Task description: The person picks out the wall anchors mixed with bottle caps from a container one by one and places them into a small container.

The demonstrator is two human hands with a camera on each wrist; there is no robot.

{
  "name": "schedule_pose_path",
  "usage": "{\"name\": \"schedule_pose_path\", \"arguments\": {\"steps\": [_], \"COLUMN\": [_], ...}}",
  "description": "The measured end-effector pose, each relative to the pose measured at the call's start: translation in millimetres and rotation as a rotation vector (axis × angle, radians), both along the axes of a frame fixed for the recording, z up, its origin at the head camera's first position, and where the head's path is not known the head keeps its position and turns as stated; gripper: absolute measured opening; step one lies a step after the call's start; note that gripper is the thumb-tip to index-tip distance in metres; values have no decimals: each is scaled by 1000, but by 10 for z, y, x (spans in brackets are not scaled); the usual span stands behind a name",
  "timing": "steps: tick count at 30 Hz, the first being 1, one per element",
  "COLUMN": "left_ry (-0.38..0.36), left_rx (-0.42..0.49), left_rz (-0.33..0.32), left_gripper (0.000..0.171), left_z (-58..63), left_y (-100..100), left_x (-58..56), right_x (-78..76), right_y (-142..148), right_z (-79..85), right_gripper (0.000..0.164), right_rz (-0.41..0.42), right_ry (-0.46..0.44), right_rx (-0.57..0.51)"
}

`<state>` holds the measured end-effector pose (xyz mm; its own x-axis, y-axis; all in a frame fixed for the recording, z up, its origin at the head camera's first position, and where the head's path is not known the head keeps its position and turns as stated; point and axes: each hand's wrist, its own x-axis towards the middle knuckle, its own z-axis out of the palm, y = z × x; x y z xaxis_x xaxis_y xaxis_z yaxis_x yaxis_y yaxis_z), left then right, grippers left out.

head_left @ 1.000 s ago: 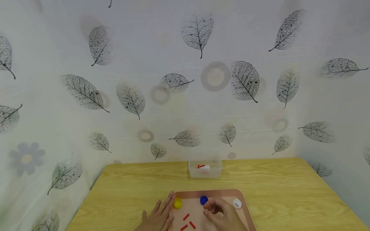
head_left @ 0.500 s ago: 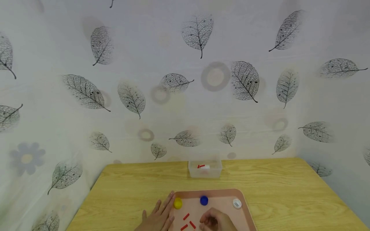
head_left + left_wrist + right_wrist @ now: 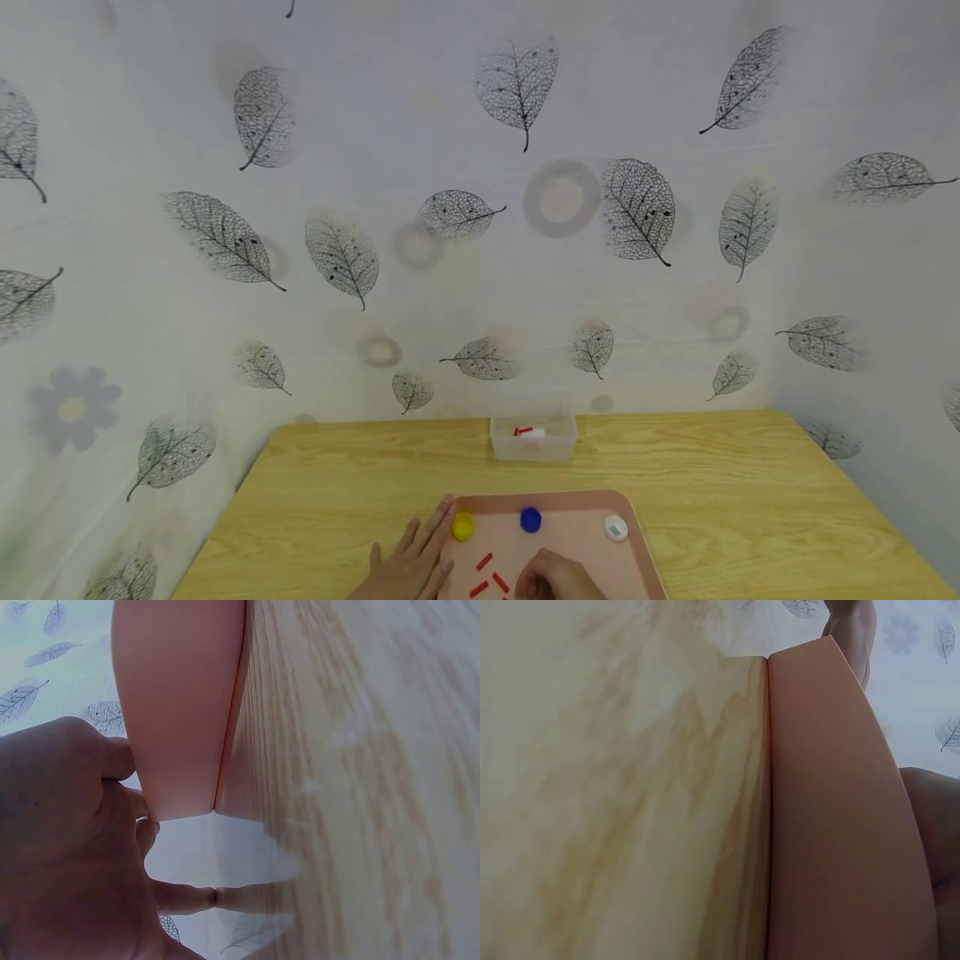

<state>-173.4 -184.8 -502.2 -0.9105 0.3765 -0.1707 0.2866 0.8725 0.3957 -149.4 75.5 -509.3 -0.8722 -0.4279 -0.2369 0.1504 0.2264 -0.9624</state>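
Note:
My left hand [image 3: 407, 565] lies along the left rim of a pink tray [image 3: 570, 502], its fingers straight. In the left wrist view, that hand's fingers [image 3: 120, 759] touch the tray's outer wall, and one reaches the table. My right hand [image 3: 558, 577] is low over the tray with bent fingers, just right of several small red sticks [image 3: 500, 582]. Its fingertips are hidden, so I cannot tell whether it holds one. Along the tray's far side sit a yellow round cap [image 3: 462, 526], a blue cap [image 3: 531, 520] and a white cap [image 3: 616, 528].
A clear plastic box [image 3: 532, 450] with red sticks and something white inside stands beyond the tray, near the back edge of the wooden table [image 3: 360, 467]. A leaf-patterned wall covering [image 3: 465, 292] rises behind and at both sides.
My right hand has come back from beside the blue cap, down toward the near part of the tray by the red sticks. The left hand stays at the rim.

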Motion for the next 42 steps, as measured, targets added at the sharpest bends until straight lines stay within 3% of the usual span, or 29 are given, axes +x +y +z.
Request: {"name": "schedule_pose_path", "arguments": {"steps": [5, 9, 11, 15, 17, 20, 29, 37, 42], "left_ry": [6, 19, 23, 23, 24, 23, 7, 1, 0], "left_rx": [16, 17, 17, 16, 15, 16, 17, 10, 21], "left_rz": [2, 8, 11, 15, 14, 13, 18, 25, 25], "left_gripper": [61, 60, 60, 60, 60, 59, 60, 61, 61], "left_z": [4, -5, -8, -12, -9, -5, -25, -24, -3], "left_y": [0, 1, 0, -4, -3, -2, -11, -2, -4], "left_x": [7, 5, 4, -1, 0, 1, 1, -2, -2], "right_x": [6, -18, -18, 9, 22, 19, 9, 90, 198], "right_y": [-56, -70, -63, -30, -18, -8, -5, 8, 12], "right_z": [-15, -9, -1, 6, 7, 15, 15, 42, 34], "right_gripper": [16, 19, 23, 25, 26, 29, 34, 37, 39], "right_rz": [-88, -75, -32, 98, 118, 133, 121, 100, 53], "right_ry": [-140, -148, -100, 167, 257, 306, 292, 340, 513], "right_rx": [-11, 69, 113, 212, 241, 278, 352, 360, 420]}}
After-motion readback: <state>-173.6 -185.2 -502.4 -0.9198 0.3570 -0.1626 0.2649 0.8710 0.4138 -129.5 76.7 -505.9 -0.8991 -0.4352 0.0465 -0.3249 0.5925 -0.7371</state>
